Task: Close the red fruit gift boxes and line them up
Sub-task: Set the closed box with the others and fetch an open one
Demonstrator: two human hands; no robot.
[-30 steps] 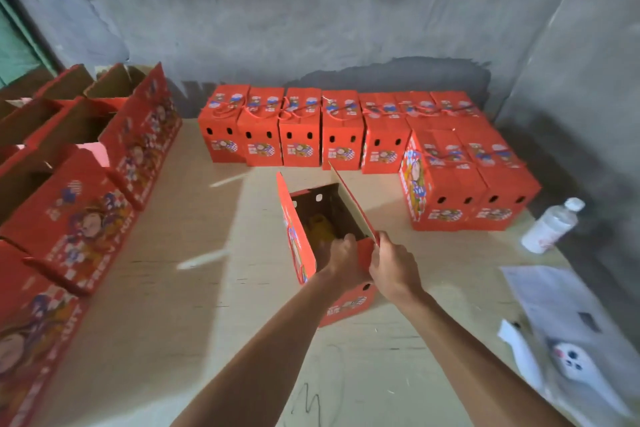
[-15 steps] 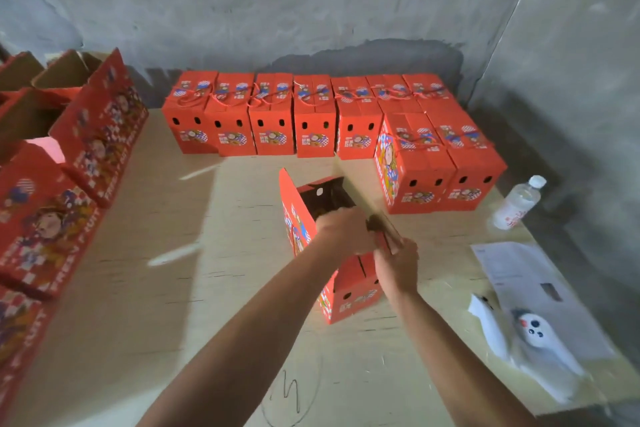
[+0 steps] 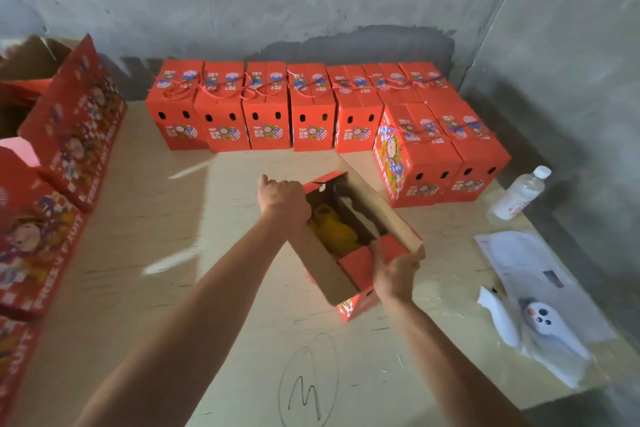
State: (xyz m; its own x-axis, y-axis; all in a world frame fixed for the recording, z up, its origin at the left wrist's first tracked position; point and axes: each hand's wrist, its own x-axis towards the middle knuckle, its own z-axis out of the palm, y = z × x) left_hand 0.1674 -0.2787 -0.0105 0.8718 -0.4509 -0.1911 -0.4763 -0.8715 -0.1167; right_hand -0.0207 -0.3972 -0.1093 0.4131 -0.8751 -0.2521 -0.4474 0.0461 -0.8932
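An open red fruit gift box stands in the middle of the wooden table, its long flaps spread and yellow fruit showing inside. My left hand presses the left long flap outward and down. My right hand grips the near short flap and the end of the right long flap. Several closed red boxes with rope handles stand in a row along the back wall. Two more closed boxes stand in front of the row's right end.
Several open red boxes stand along the table's left edge. A plastic bottle lies at the right, with white papers and a small white device nearer. The grey wall closes off the back and right. A pen scribble marks the table.
The box's long flaps have opened wider, showing the fruit. My left hand moved from the box's near end to the left flap; my right hand shifted to the near short flap.
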